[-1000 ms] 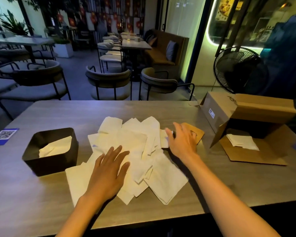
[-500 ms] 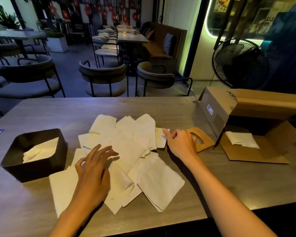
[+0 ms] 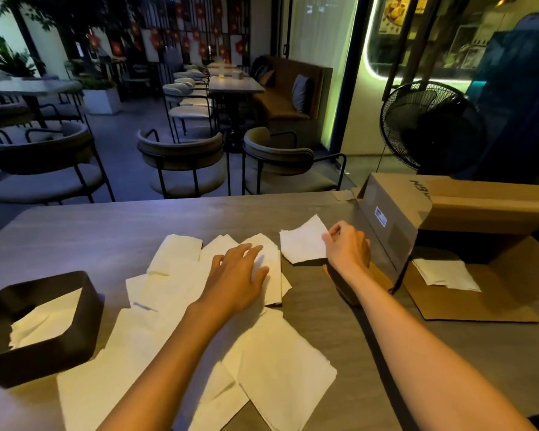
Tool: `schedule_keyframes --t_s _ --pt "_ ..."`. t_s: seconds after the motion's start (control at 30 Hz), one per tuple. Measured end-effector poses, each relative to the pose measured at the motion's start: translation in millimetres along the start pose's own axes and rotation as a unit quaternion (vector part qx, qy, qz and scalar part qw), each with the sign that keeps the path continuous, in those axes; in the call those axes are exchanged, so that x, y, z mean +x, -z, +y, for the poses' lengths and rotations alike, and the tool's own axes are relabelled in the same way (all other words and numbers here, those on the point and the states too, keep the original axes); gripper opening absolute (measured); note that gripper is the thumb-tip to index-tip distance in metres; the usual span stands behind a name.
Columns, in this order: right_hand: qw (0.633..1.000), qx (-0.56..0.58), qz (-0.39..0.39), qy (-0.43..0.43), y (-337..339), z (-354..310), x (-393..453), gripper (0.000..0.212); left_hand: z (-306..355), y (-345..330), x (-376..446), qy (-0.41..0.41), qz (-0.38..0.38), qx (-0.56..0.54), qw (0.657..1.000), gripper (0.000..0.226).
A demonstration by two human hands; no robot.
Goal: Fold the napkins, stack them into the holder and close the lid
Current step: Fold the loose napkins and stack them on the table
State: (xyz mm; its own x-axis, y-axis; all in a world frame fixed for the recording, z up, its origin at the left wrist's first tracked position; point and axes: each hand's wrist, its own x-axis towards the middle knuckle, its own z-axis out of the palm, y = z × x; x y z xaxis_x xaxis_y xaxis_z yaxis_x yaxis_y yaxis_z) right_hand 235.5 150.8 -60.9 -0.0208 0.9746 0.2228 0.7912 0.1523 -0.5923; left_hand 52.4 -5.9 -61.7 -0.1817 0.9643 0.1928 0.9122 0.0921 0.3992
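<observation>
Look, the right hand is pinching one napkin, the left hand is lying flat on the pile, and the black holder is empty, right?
Not quite: the black holder is not empty. The head view shows a napkin lying inside it. The rest holds: the right hand pinches one napkin, the left hand lies flat on the pile.

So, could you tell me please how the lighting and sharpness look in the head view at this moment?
Head view: dim overall, with a bright greenish strip light at the doorway; the left hand is slightly motion-blurred over the napkin pile, while the right hand, pinching a lifted napkin, is better lit; the table edge curves from wide-angle distortion.
</observation>
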Motion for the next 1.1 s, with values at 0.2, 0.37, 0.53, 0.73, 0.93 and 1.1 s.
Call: schedule_keyframes --t_s 0.2,0.37,0.53,0.73,0.93,1.1 --pt "0.997 -0.006 0.017 0.073 -13 1 7 0.03 -28 -17 46 0.144 0.0 0.011 0.989 0.059" --pt "0.98 0.109 -0.108 0.129 -17 -18 6 0.039 -24 -5 62 0.113 0.07 -0.086 0.987 0.011" --pt "0.893 0.283 -0.317 0.15 8 -42 6 0.031 -12 21 65 0.014 0.117 -0.284 0.951 0.011" --pt "0.838 0.476 -0.252 0.09 20 -47 17 0.021 2 30 73 0.077 0.008 -0.482 0.873 0.027" --pt "0.901 0.384 -0.188 0.069 25 -28 23 0.044 12 15 75 0.183 -0.014 -0.408 0.894 0.031" --pt "0.904 0.396 -0.147 0.071 34 -12 22 0.032 -13 54 73 0.147 -0.162 -0.197 0.956 0.027"
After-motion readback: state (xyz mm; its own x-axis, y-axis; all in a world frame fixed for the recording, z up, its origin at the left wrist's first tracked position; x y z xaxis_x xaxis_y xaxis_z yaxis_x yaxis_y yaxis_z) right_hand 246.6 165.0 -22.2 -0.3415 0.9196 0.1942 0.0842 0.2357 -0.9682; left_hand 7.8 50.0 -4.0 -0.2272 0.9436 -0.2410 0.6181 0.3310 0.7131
